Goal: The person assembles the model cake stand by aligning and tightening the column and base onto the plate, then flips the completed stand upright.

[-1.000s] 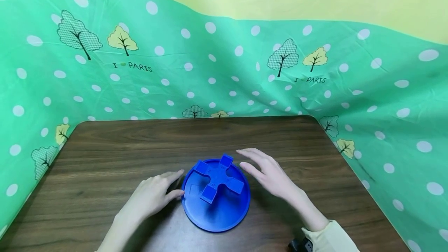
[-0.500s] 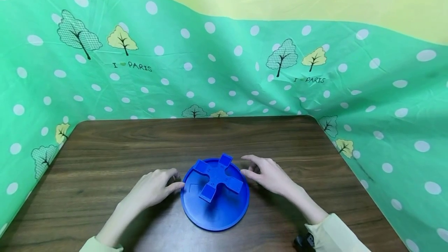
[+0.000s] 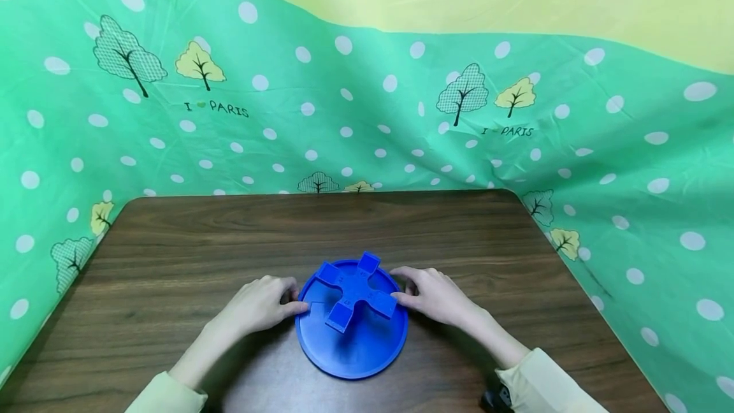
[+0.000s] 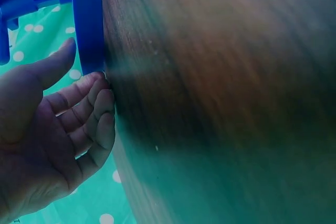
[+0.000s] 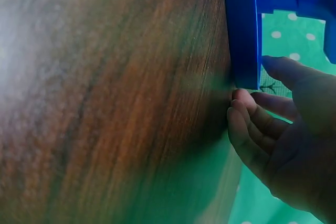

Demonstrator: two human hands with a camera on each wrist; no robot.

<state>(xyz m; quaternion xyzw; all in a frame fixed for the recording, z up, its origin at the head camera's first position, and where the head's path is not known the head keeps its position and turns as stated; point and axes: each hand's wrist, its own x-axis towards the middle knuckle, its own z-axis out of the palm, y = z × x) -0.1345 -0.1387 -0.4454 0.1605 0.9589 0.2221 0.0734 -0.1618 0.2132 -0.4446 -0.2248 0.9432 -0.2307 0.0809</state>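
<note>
A blue round base point(image 3: 350, 355) with a raised rim lies flat on the table, carrying a blue four-armed cross piece point(image 3: 357, 288) on a central stem. At its left edge, my left hand point(image 3: 260, 303) pinches the rim, thumb on top and curled fingers low against the outer side. On the opposite side my right hand point(image 3: 438, 296) grips the rim likewise. Both wrist views show the base edge-on: the left hand's thumb point(image 4: 55, 64) is at the upper side of the rim, and the right hand's thumb point(image 5: 283, 69) lies there too. The fingertips under the rim are partly hidden.
The dark wooden table point(image 3: 229, 228) extends behind and to both sides of the base. A green curtain point(image 3: 344, 113) with white dots and printed trees hangs along the back and sides. A small black device point(image 3: 496, 398) sits by the right sleeve.
Both hands have closed in on the base's rim, their fingers curling from a straighter pose. The right hand has come lower and nearer. The base has barely moved.
</note>
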